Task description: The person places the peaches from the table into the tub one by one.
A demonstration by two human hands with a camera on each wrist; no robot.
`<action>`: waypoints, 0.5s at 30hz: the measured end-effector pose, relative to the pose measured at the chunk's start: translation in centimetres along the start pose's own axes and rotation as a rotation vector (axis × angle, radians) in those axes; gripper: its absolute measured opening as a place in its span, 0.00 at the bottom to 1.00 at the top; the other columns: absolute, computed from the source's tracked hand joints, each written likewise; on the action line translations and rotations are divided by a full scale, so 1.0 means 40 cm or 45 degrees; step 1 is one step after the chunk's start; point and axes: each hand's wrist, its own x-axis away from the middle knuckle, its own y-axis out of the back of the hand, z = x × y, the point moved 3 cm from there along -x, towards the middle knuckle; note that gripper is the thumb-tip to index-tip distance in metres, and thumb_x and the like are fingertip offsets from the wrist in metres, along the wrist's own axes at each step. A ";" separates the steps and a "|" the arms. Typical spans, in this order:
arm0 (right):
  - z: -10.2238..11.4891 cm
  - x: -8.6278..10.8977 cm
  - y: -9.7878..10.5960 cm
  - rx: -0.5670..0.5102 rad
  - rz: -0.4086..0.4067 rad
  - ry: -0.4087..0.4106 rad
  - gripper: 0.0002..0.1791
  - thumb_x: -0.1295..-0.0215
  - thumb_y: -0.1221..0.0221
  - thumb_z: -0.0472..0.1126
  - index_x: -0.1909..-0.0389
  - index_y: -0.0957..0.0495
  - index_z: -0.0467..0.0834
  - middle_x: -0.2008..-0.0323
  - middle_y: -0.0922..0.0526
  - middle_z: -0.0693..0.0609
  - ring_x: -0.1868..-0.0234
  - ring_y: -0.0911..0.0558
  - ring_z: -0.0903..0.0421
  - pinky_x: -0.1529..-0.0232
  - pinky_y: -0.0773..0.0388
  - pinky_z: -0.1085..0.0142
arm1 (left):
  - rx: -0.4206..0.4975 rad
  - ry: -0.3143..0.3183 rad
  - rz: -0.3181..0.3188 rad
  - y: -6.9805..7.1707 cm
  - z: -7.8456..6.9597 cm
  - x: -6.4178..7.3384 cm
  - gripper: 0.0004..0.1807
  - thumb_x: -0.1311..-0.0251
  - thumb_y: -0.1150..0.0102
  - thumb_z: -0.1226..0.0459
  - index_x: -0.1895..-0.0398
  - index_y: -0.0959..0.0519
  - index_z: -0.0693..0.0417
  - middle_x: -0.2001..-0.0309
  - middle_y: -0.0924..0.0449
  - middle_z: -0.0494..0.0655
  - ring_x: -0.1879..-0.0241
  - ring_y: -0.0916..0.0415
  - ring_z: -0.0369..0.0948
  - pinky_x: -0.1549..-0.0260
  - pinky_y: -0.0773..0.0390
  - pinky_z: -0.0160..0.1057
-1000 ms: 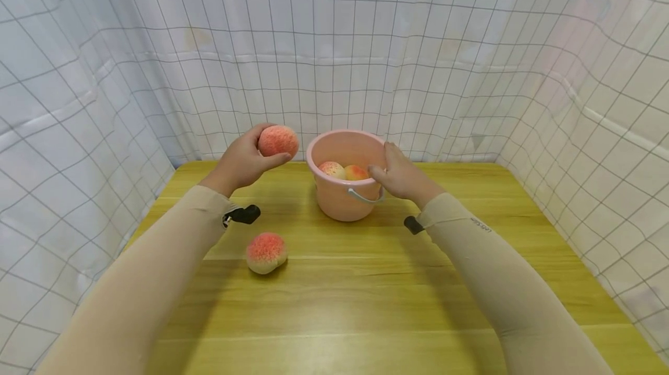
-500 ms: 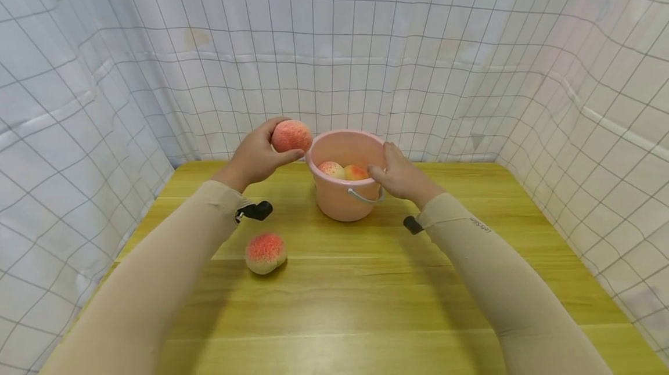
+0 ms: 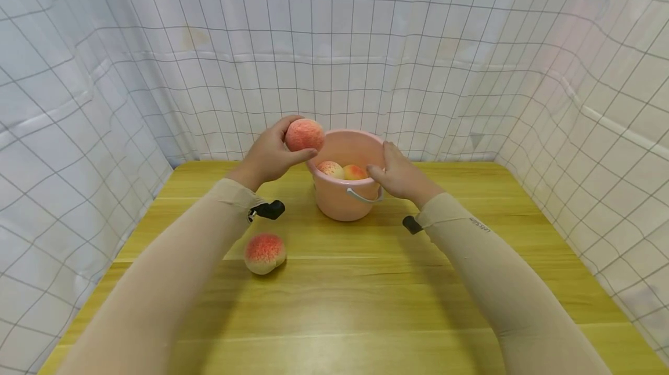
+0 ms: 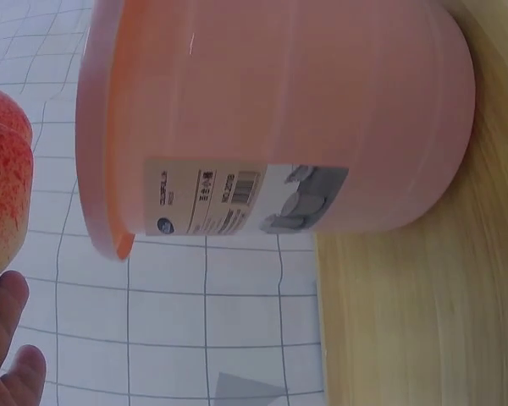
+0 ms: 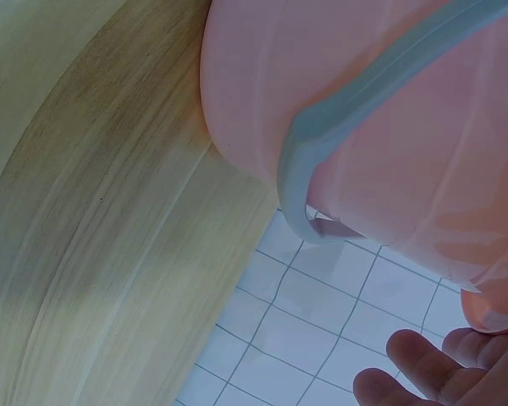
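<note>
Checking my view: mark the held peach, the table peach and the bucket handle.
Held peach [image 3: 305, 134]: head view, its red side.
Table peach [image 3: 265, 252]: head view, its middle.
Bucket handle [image 5: 364, 97]: right wrist view, its grey bar.

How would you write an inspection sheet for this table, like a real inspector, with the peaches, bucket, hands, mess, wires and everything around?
Surface: yellowish wood-grain table.
Job's things: pink bucket standing upright, pale blue handle hanging down; inside, a speckled peach and an orange-topped peach show. A loose peach lies on the table.
Clutter: nothing seen.
Hands: left hand holds a pink-red peach above the bucket's left rim; right hand grips its right rim.
Cables: nothing seen.
Surroundings: white grid-patterned sheeting behind and on both sides.
</note>
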 end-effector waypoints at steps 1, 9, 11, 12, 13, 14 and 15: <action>0.000 0.000 0.000 0.008 0.005 -0.004 0.50 0.22 0.52 0.57 0.16 0.65 0.32 0.16 0.56 0.32 0.16 0.47 0.37 0.18 0.47 0.43 | 0.002 -0.002 0.002 -0.004 -0.001 -0.002 0.38 0.39 0.25 0.50 0.27 0.30 0.42 0.37 0.21 0.46 0.45 0.20 0.45 0.45 0.18 0.49; 0.003 0.001 0.002 -0.021 -0.029 0.011 0.46 0.23 0.50 0.57 0.19 0.55 0.32 0.24 0.41 0.33 0.26 0.33 0.39 0.23 0.35 0.43 | 0.030 -0.016 0.011 -0.036 -0.007 -0.022 0.42 0.40 0.24 0.49 0.24 0.32 0.43 0.35 0.22 0.46 0.41 0.20 0.45 0.42 0.18 0.50; 0.005 0.001 0.002 -0.033 -0.040 0.023 0.44 0.23 0.50 0.56 0.21 0.50 0.32 0.30 0.35 0.35 0.32 0.28 0.41 0.27 0.30 0.43 | 0.037 -0.015 0.015 -0.045 -0.011 -0.025 0.42 0.39 0.24 0.50 0.24 0.33 0.43 0.35 0.22 0.47 0.41 0.20 0.46 0.41 0.18 0.51; 0.005 0.001 0.002 -0.035 -0.043 0.026 0.43 0.24 0.49 0.56 0.22 0.49 0.32 0.33 0.33 0.36 0.35 0.27 0.41 0.29 0.28 0.43 | 0.038 -0.016 0.017 -0.049 -0.013 -0.026 0.42 0.39 0.24 0.50 0.24 0.33 0.44 0.35 0.22 0.47 0.40 0.21 0.46 0.40 0.18 0.51; 0.006 0.001 0.002 -0.034 -0.044 0.026 0.42 0.24 0.49 0.57 0.22 0.49 0.33 0.33 0.33 0.36 0.35 0.27 0.42 0.29 0.28 0.43 | 0.041 -0.015 0.019 -0.054 -0.015 -0.027 0.43 0.39 0.24 0.50 0.23 0.33 0.44 0.35 0.22 0.47 0.40 0.21 0.46 0.40 0.19 0.51; 0.006 0.002 0.002 -0.035 -0.044 0.026 0.42 0.24 0.50 0.57 0.22 0.48 0.33 0.34 0.33 0.37 0.36 0.27 0.42 0.30 0.28 0.43 | 0.038 -0.011 0.018 -0.058 -0.016 -0.029 0.43 0.39 0.24 0.50 0.23 0.33 0.44 0.34 0.22 0.47 0.40 0.21 0.46 0.40 0.19 0.51; 0.007 0.002 0.001 -0.036 -0.043 0.026 0.42 0.24 0.50 0.57 0.22 0.48 0.33 0.34 0.33 0.37 0.36 0.27 0.42 0.30 0.27 0.43 | 0.033 -0.006 0.016 -0.062 -0.017 -0.030 0.43 0.39 0.24 0.49 0.23 0.34 0.43 0.34 0.22 0.47 0.40 0.21 0.46 0.40 0.19 0.51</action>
